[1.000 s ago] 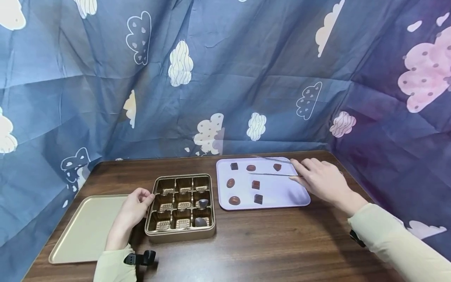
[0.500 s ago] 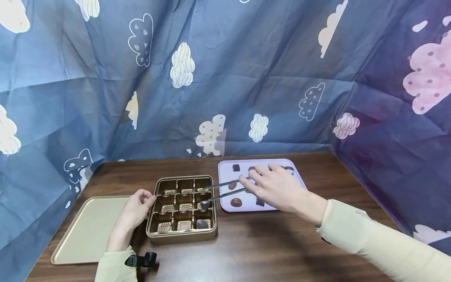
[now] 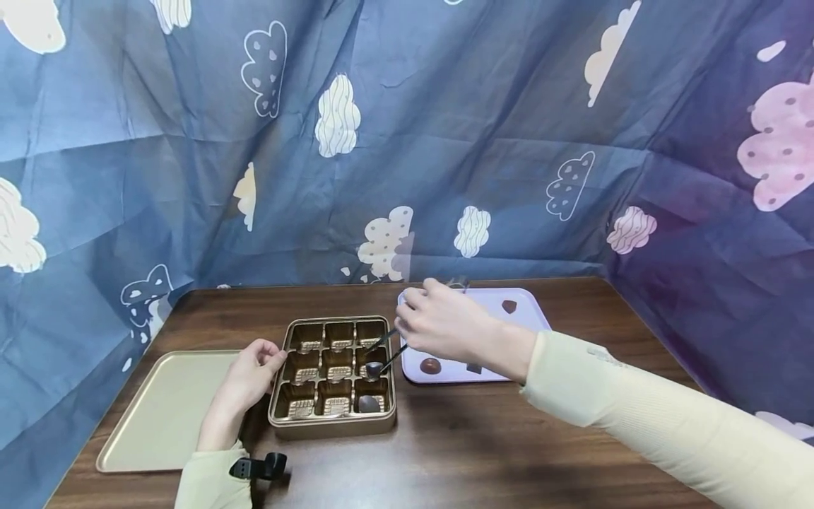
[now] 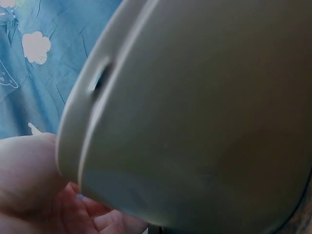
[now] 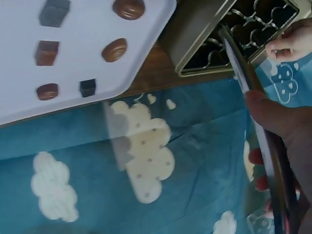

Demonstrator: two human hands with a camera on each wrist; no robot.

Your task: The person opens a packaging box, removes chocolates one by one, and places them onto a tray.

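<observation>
A gold box (image 3: 333, 428) with a divided insert stands in the middle of the table. My left hand (image 3: 250, 375) holds its left side, thumb at the rim; the left wrist view shows the box wall (image 4: 195, 97) close up. My right hand (image 3: 445, 322) grips metal tongs (image 5: 243, 68), which reach down into the right column of compartments. A dark chocolate (image 3: 374, 370) lies in the middle right compartment, right at one tong tip. Another dark chocolate (image 3: 369, 404) sits in the front right compartment. The other compartments in view hold nothing.
Right of the box lies a lilac tray (image 3: 490, 298), partly hidden by my right hand. It bears several chocolates, such as a round one (image 5: 128, 8) and a dark square one (image 5: 87, 87). A gold lid (image 3: 168, 410) lies at the left. A patterned curtain (image 3: 407, 141) hangs behind.
My right hand has swung left from over the lilac tray, bringing the tong tips into the box's right column. The left hand stays at the box's side.
</observation>
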